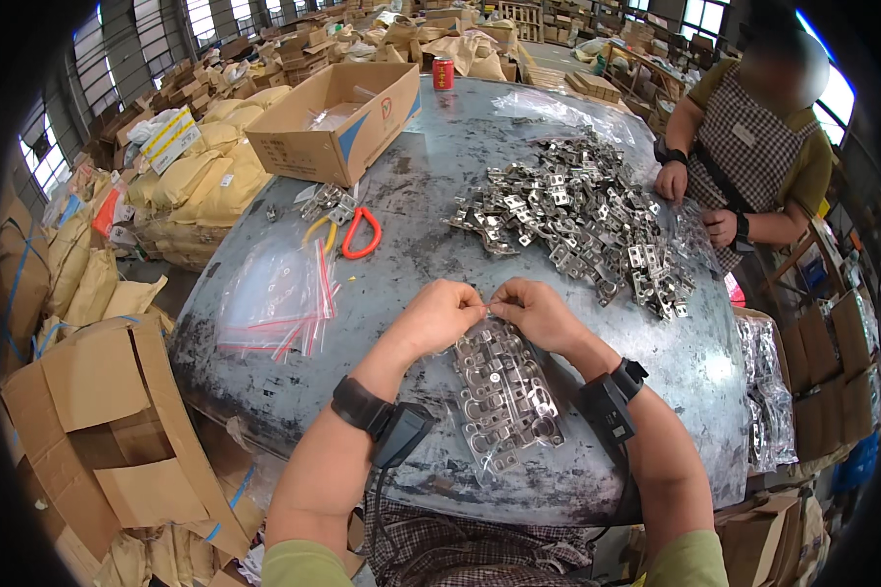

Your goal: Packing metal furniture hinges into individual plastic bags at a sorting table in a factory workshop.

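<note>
A clear plastic bag (pixel 504 396) filled with shiny metal brackets lies on the table in front of me, its filled end toward my body. My left hand (pixel 447 315) and my right hand (pixel 536 311) meet at the bag's far edge, both closed in a pinch with thumbs and fingertips almost touching. The edge itself is mostly covered by the fingers. Beyond my right hand spreads a large heap of loose metal brackets (pixel 567 201). To the left of my left hand rests a stack of flat zip bags (pixel 269 298) with red strips.
Scissors with red and yellow handles (pixel 362 235) lie near a few brackets (pixel 330 203). An open cardboard box (pixel 333 122) and a red can (pixel 443 74) stand at the far side. A co-worker (pixel 753 137) handles a bag at the right edge. Filled bags (pixel 768 391) sit beside the table.
</note>
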`<state>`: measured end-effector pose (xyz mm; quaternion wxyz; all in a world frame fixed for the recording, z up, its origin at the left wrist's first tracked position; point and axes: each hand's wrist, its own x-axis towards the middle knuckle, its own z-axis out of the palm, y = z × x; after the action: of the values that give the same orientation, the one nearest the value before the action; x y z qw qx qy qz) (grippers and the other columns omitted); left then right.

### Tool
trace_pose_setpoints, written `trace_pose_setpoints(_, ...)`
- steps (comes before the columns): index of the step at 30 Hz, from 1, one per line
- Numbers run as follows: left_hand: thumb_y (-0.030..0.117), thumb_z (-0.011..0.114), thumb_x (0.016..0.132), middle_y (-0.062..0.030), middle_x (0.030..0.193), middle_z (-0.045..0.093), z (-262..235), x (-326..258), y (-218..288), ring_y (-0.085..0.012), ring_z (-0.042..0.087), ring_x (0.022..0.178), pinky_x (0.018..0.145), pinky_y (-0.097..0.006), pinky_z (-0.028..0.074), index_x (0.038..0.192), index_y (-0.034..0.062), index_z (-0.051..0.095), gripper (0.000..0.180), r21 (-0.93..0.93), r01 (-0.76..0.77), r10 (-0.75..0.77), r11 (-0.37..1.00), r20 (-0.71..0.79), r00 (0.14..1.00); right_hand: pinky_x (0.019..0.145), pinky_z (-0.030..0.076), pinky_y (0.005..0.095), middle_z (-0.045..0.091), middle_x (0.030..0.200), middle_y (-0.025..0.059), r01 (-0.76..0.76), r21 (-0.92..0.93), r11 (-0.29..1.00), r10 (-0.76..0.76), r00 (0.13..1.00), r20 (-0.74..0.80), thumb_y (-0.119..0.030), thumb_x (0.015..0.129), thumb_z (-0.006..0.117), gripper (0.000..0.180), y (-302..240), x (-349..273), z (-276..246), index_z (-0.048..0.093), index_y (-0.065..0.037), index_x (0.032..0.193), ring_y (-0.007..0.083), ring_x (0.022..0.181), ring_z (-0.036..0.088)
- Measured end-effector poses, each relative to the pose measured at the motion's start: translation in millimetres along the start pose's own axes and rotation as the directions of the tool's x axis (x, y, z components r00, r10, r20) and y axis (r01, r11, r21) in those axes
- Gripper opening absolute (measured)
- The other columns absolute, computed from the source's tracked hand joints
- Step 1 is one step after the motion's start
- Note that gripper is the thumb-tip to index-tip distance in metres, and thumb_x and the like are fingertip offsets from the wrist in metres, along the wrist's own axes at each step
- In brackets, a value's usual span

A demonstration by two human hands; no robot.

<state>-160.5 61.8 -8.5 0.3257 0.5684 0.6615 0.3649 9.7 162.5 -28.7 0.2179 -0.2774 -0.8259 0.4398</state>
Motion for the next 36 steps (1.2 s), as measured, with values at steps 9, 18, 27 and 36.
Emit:
trace_pose_setpoints(9,0.010,0.068,0.086,-0.0011,0.073,0.064,2,4,-6,-0.0065,0.055,0.067,0.060,-0.025,0.046,0.084,-0.0028,0.067,0.013,-0.067,0.000,0.003,0.998,0.037,0.999,0.066,0.049,0.0345,0.067,0.077,0.0135,-0.022,0.035,0.999,0.022,1.000,-0.006,-0.016,0.085,0.070,0.018,6,2,2,0.068,0.001,0.092,0.0206,0.070,0.063)
trace_pose_setpoints(18,0.008,0.068,0.085,-0.0009,0.075,0.066,2,3,-3,-0.0059,0.056,0.069,0.061,-0.024,0.046,0.084,-0.0024,0.068,0.011,-0.106,0.016,-0.013,0.994,0.033,0.999,0.067,0.049,0.0352,0.067,0.080,0.0155,-0.016,-0.017,1.000,0.015,0.998,-0.054,-0.013,0.083,0.070,0.017,2,-1,4,0.067,0.002,0.090,0.0238,0.072,0.064)
trace_pose_setpoints(27,0.009,0.067,0.086,0.0009,0.072,0.063,2,3,-5,-0.0052,0.053,0.066,0.059,-0.024,0.044,0.083,-0.0020,0.067,0.011,-0.066,0.020,-0.018,0.998,0.038,0.999,0.067,0.049,0.0356,0.067,0.078,0.0157,-0.059,0.011,0.998,0.059,0.998,0.005,-0.015,0.082,0.070,0.019,-5,-1,0,0.068,0.002,0.091,0.0257,0.072,0.064)
trace_pose_setpoints(36,0.015,0.069,0.087,0.0016,0.071,0.062,-16,-2,4,-0.0057,0.052,0.066,0.059,-0.025,0.042,0.086,-0.0006,0.069,0.016,-0.028,0.065,-0.061,0.997,0.127,0.990,0.063,0.048,0.0338,0.067,0.075,0.0130,-0.063,0.001,0.998,0.063,0.997,-0.044,-0.013,0.083,0.070,0.017,-7,-3,-1,0.068,0.003,0.089,0.0198,0.068,0.063)
